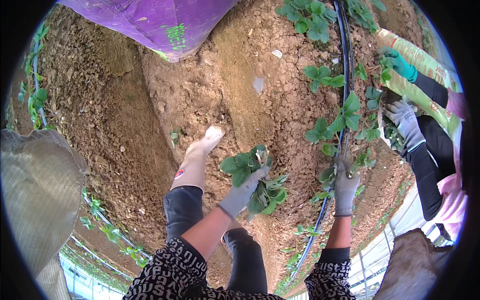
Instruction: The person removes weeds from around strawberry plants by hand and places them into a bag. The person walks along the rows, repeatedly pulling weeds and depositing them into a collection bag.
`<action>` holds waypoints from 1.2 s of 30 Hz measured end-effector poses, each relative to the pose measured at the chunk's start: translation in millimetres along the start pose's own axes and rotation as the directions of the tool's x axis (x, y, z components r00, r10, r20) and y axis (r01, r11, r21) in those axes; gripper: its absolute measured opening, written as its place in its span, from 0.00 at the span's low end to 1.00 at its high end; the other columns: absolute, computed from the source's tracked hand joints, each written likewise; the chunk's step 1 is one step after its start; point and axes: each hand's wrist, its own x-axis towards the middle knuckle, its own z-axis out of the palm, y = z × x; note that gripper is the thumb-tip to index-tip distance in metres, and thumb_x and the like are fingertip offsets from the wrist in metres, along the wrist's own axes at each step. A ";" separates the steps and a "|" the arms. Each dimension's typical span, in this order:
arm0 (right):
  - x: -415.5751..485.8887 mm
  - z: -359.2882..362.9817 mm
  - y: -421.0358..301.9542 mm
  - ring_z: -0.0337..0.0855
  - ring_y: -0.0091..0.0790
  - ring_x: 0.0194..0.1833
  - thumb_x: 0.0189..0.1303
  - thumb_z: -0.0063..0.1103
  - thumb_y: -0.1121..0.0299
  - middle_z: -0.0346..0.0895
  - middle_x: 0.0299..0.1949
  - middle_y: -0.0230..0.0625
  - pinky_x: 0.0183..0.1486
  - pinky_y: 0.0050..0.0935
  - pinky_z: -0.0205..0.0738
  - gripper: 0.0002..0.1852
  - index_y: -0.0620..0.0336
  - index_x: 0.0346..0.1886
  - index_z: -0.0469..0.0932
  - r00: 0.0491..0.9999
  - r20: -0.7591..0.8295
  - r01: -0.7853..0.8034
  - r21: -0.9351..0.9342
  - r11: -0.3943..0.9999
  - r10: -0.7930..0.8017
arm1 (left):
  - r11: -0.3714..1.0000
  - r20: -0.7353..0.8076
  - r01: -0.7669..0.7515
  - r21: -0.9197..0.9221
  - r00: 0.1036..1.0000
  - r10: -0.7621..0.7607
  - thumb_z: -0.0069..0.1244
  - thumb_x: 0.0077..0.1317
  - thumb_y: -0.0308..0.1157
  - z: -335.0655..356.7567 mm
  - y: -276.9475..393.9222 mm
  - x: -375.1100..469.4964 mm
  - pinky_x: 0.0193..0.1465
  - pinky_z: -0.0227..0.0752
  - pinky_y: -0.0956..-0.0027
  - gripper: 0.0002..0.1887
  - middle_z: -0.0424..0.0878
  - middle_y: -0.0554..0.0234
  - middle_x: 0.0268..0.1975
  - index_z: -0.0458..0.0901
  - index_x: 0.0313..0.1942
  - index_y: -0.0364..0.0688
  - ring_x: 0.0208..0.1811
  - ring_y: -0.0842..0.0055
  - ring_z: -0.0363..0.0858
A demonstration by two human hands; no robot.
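Observation:
My left hand point(244, 192), in a grey work glove, is closed around a bunch of cut strawberry leaves point(267, 197) above the soil furrow. Leaves and pale stem ends stick out on both sides of the fist. My right hand point(345, 187), gloved alike, reaches into a strawberry plant point(327, 179) beside the black drip hose point(345, 56). Its fingertips are blurred among the leaves, so their grip is unclear.
A purple sack point(150, 22) stands ahead in the furrow. Across the planted row, a co-worker's grey-gloved hand point(405, 120) and teal-gloved hand point(397, 62) are among leaves near a pale green printed sack point(420, 48). My beige boot point(197, 161) stands in the furrow.

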 end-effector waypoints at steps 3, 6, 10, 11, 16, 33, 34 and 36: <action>-52.4 6.2 -6.0 0.81 0.22 0.33 0.71 0.59 0.70 0.87 0.36 0.33 0.37 0.26 0.76 0.10 0.66 0.47 0.86 0.995 0.001 0.100 0.017 0.995 -0.100 | 0.996 -0.034 0.068 0.053 0.997 -0.066 0.54 0.72 0.35 4.8 -6.4 -9.7 0.53 0.77 0.73 0.11 0.83 0.68 0.41 0.83 0.47 0.38 0.43 0.79 0.81; -98.5 27.8 -43.2 0.83 0.25 0.37 0.70 0.61 0.69 0.87 0.35 0.36 0.43 0.28 0.78 0.11 0.66 0.46 0.86 0.936 0.348 -0.027 0.210 0.977 -0.049 | 0.988 -0.006 0.155 0.010 0.988 -0.155 0.52 0.74 0.37 18.4 -10.3 -26.5 0.51 0.80 0.71 0.12 0.85 0.68 0.42 0.83 0.48 0.39 0.42 0.79 0.83; -133.8 51.1 -21.8 0.87 0.34 0.42 0.67 0.60 0.72 0.87 0.39 0.40 0.49 0.33 0.79 0.13 0.69 0.50 0.84 0.929 0.335 0.117 0.138 0.983 -0.158 | 0.984 0.146 0.166 -0.060 0.977 -0.155 0.51 0.77 0.43 32.1 -10.4 -44.4 0.54 0.81 0.69 0.16 0.85 0.70 0.48 0.79 0.56 0.44 0.46 0.79 0.84; -140.0 49.5 -29.2 0.87 0.40 0.42 0.67 0.59 0.69 0.87 0.39 0.44 0.48 0.36 0.80 0.15 0.68 0.52 0.81 0.920 0.383 0.132 -0.094 0.987 -0.087 | 0.983 0.155 0.155 -0.103 0.978 -0.138 0.51 0.77 0.44 44.0 -6.4 -63.1 0.54 0.81 0.68 0.17 0.85 0.70 0.50 0.78 0.58 0.45 0.47 0.78 0.85; -158.0 52.6 -37.0 0.88 0.53 0.47 0.66 0.54 0.60 0.86 0.42 0.53 0.48 0.47 0.81 0.24 0.67 0.60 0.71 0.866 0.489 0.354 -0.448 0.821 -0.107 | 0.982 0.088 0.001 0.191 0.996 -0.018 0.61 0.69 0.47 78.4 -14.1 -114.3 0.48 0.80 0.70 0.23 0.84 0.72 0.49 0.78 0.60 0.48 0.48 0.82 0.82; -65.8 -14.5 -240.5 0.89 0.45 0.43 0.67 0.63 0.57 0.88 0.41 0.42 0.49 0.37 0.81 0.14 0.48 0.51 0.86 0.857 0.322 0.403 0.068 0.913 -0.403 | 0.997 -0.108 0.012 0.077 0.994 -0.004 0.58 0.70 0.27 11.7 82.0 -141.1 0.51 0.84 0.63 0.14 0.87 0.63 0.49 0.81 0.55 0.39 0.47 0.72 0.87; -27.4 -13.1 -254.2 0.89 0.44 0.42 0.67 0.63 0.57 0.88 0.40 0.40 0.48 0.37 0.81 0.12 0.49 0.48 0.86 0.858 0.228 0.491 -0.107 0.865 -0.459 | 0.992 -0.107 0.038 0.121 0.994 -0.025 0.59 0.69 0.28 6.3 84.3 -146.0 0.50 0.84 0.64 0.13 0.87 0.64 0.47 0.82 0.53 0.40 0.45 0.73 0.86; 47.4 -1.1 -269.8 0.88 0.44 0.46 0.64 0.65 0.56 0.88 0.43 0.38 0.49 0.42 0.80 0.12 0.47 0.46 0.85 0.787 0.238 0.608 -0.458 0.649 -0.569 | 0.974 -0.131 0.109 0.199 0.988 -0.084 0.60 0.69 0.27 7.9 93.2 -162.1 0.49 0.83 0.66 0.13 0.87 0.65 0.47 0.83 0.53 0.39 0.44 0.75 0.86</action>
